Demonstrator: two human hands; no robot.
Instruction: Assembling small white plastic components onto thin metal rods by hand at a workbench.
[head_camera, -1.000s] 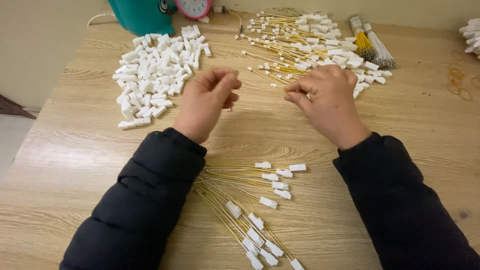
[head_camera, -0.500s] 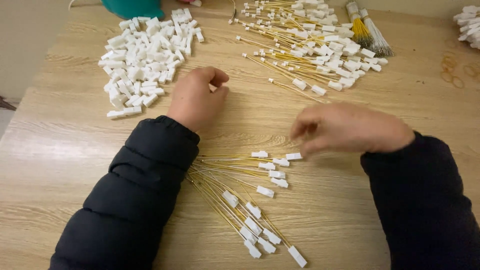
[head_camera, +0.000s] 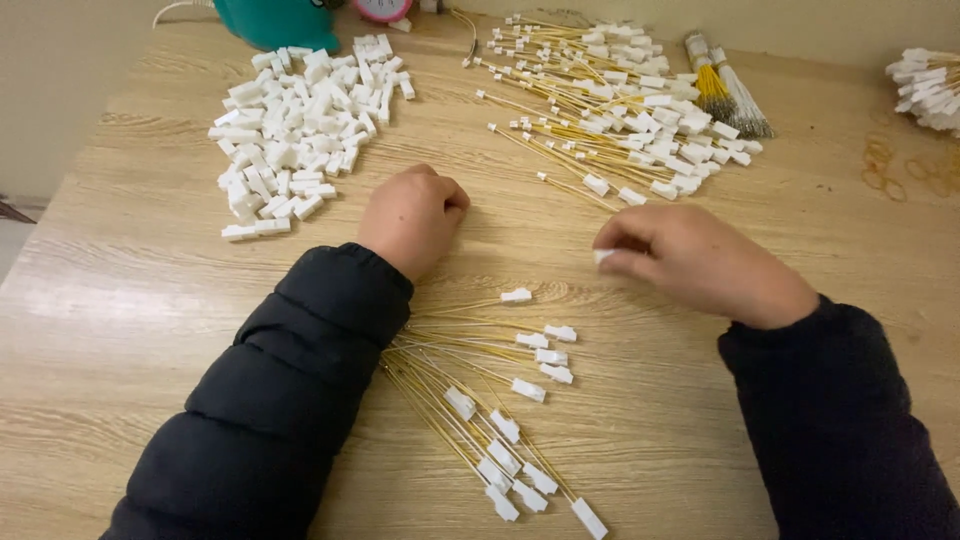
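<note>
Two hands work above the finished wire fan (head_camera: 490, 400) — the right hand (head_camera: 700, 262) pinches a white connector (head_camera: 603, 256) to carry it, the left hand (head_camera: 412, 216) rests fisted, nothing visible inside.

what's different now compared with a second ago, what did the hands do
The hands parted. The right hand dropped toward the near edge of the table, pinching a small white connector. The left hand closed into a fist and rests there. The white connector pile, the wire heap and the finished wires stayed put.
</note>
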